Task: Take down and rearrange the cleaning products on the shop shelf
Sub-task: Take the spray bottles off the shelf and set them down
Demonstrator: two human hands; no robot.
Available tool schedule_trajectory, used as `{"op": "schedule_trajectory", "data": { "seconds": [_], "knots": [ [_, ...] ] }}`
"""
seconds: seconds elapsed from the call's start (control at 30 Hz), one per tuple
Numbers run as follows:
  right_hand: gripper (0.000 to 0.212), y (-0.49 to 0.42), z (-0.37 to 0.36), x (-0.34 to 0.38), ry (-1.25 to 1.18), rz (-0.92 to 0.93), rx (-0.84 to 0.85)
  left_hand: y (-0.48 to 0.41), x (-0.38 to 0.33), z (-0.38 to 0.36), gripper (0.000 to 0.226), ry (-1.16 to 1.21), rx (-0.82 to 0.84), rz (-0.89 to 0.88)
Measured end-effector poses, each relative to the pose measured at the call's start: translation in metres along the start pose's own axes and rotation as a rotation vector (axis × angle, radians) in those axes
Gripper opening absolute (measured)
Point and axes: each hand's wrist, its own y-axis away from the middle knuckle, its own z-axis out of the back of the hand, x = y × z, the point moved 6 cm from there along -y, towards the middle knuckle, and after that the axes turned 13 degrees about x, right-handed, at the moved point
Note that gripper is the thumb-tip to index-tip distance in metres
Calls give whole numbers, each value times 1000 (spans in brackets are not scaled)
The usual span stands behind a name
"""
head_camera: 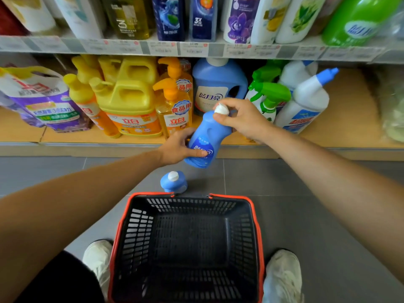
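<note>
A small blue bottle with a white cap hangs tilted in the air in front of the bottom shelf. My left hand grips its lower body and my right hand pinches its white cap. A second small blue bottle stands upright on the grey floor just beyond the basket. On the wooden bottom shelf behind stands a large blue detergent jug, with yellow dish-soap jugs to its left and green-topped spray bottles to its right.
An empty black basket with an orange rim sits on the floor between my two white shoes. A purple-and-white bag lies at the shelf's left end. White bottles with blue caps lean at the right. The upper shelf holds several shampoo bottles.
</note>
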Motion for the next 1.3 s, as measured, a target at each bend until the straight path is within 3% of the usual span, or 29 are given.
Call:
{"op": "schedule_trajectory", "data": {
  "seconds": [0.17, 0.33, 0.47, 0.57, 0.7, 0.83, 0.93, 1.0, 1.07, 1.13, 1.2, 1.3],
  "knots": [
    [15, 4, 17, 0, 233, 36, -25, -11, -1, -12, 51, 82, 56, 4],
    [13, 16, 27, 14, 225, 76, 111, -7, -5, -26, 48, 218, 205, 26],
    [17, 27, 38, 28, 177, 55, 88, 8, -24, -29, 45, 248, 172, 3],
    [21, 39, 45, 34, 140, 16, -69, 22, -41, -24, 51, 65, 16, 5],
    [15, 49, 42, 32, 38, -69, -212, 49, -58, -13, 61, -552, -386, 110],
    [12, 56, 28, 34, -63, -78, -232, 67, -66, -12, 62, -743, -487, 60],
    [13, 67, 17, 47, -39, -22, -207, 80, -61, -9, 69, -633, -395, 101],
    [16, 77, 12, 61, -15, 13, -161, 85, -61, -12, 71, -334, -181, 51],
    [19, 85, 7, 78, -8, 59, -86, 93, -64, -16, 59, 10, 24, -64],
    [19, 91, 5, 94, 8, 97, -22, 103, -66, -22, 45, 194, 166, -89],
    [18, 94, 4, 105, 30, 105, 11, 112, -68, -25, 42, 233, 184, -94],
    [10, 97, 3, 107, 45, 65, -41, 121, -78, -22, 60, 75, 41, -66]
  ]
}}
